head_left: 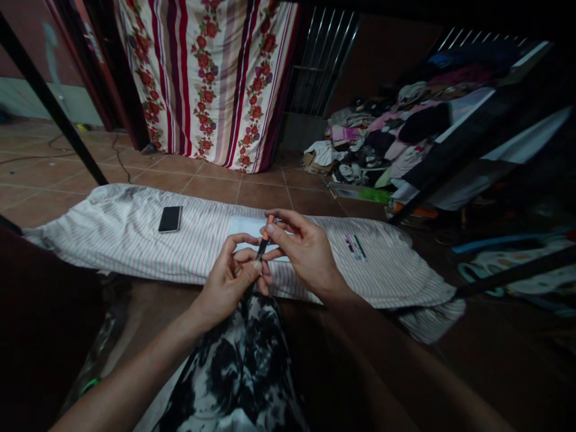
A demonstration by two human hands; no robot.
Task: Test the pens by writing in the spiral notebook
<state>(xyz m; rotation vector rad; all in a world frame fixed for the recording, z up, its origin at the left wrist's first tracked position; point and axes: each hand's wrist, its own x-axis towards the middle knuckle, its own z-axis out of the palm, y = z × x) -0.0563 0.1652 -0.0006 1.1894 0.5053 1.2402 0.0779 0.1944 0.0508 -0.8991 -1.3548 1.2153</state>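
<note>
Both my hands meet over a striped cloth (135, 234) spread on the tiled floor. My right hand (306, 252) pinches a slim pen-like tool (264, 239) with an orange top and a dark lower part. My left hand (229, 279) is closed around its lower end, fingertips pressed together. Under the hands lies a white sheet of paper (245, 227). A black-and-white patterned garment (243, 366) covers my lap below the hands.
A black phone (170, 218) lies on the cloth at the left. A small card or label (355, 246) lies on the cloth at the right. A floral curtain (211, 78) hangs behind. A pile of clothes (382, 138) fills the right. Dark metal bars (45, 96) cross the view.
</note>
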